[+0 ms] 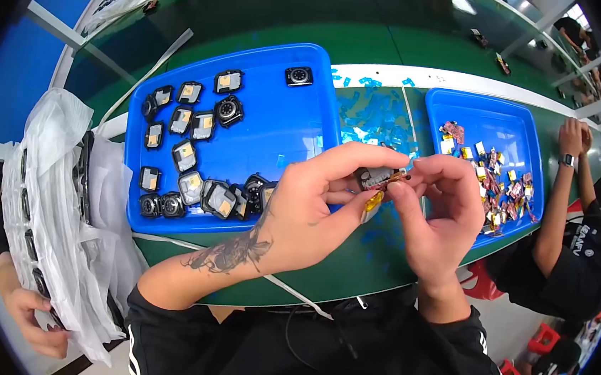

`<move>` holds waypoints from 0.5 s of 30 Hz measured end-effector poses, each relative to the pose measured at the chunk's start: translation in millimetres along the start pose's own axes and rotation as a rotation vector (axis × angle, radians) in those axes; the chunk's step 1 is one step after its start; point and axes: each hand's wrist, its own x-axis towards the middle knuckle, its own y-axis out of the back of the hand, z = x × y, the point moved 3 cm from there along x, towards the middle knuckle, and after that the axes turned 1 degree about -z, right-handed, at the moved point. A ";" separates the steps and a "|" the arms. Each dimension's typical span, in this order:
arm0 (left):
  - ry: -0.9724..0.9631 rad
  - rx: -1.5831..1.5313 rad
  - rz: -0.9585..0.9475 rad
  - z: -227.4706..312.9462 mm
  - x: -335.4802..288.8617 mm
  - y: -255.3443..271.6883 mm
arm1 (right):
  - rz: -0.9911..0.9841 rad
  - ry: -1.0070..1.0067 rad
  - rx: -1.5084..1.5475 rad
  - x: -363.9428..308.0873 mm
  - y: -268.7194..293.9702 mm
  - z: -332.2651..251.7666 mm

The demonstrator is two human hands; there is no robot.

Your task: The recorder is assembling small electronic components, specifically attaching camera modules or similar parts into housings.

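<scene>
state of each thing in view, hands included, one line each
small assembly: held, yellow part exposed
left hand: gripping the small assembly
right hand: thumb and finger pinched at its edge
left tray: partly filled
watch-like cases: loose, some overlapping
right tray: partly filled
small parts: heaped, loose
blue pieces: scattered
white sheets: crumpled

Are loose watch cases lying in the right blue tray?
No: the right tray holds small red and yellow parts; watch cases lie in the left tray.
</scene>
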 end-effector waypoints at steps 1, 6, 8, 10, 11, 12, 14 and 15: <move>0.001 -0.019 0.014 0.0 -0.4 -0.7 | 0.029 -0.011 0.015 -0.4 -1.1 1.2; -0.003 -0.103 0.033 -6.6 -2.9 -2.4 | 0.064 -0.029 0.004 1.2 -7.0 -2.9; -0.030 -0.150 0.063 -5.7 -1.8 -4.5 | 0.085 -0.139 0.069 4.7 -8.7 -4.9; -0.027 -0.133 0.096 -4.6 -1.3 -5.7 | 0.058 -0.155 0.080 7.8 -8.3 0.2; -0.023 -0.114 0.128 -4.5 -1.4 -5.2 | 0.032 -0.172 0.093 8.5 -8.9 2.9; -0.029 -0.119 0.130 -4.4 -1.3 -5.2 | 0.024 -0.188 0.101 9.1 -9.5 3.4; -0.023 -0.203 0.139 -5.6 -1.3 -4.1 | 0.007 -0.223 0.163 9.8 -13.7 2.7; -0.030 -0.210 0.142 -5.6 -1.5 -3.5 | -0.004 -0.264 0.229 9.2 -15.9 2.1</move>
